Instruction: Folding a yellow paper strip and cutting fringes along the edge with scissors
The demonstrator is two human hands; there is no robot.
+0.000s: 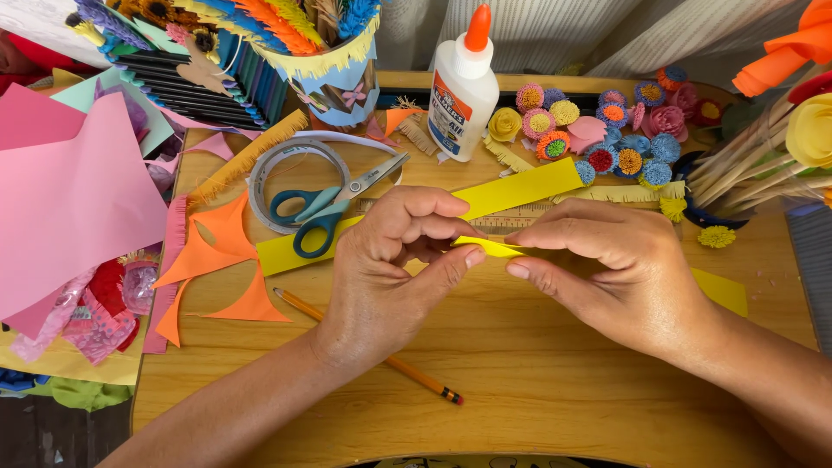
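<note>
strip (pixel 490 247): pinched between both hands, long axis left-right
left hand (pixel 394 269): pinching its left end
right hand (pixel 607 260): pinching its right end

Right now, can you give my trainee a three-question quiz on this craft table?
1. True or false: both hands pinch the small yellow paper strip.
2. What lies on the long yellow strip? A) scissors B) pencil C) glue bottle
3. Fill in: the pencil runs under the ___ hand.

Key: 1 true, left hand and right hand fingers meet on it. 2 A. 3 left.
</note>
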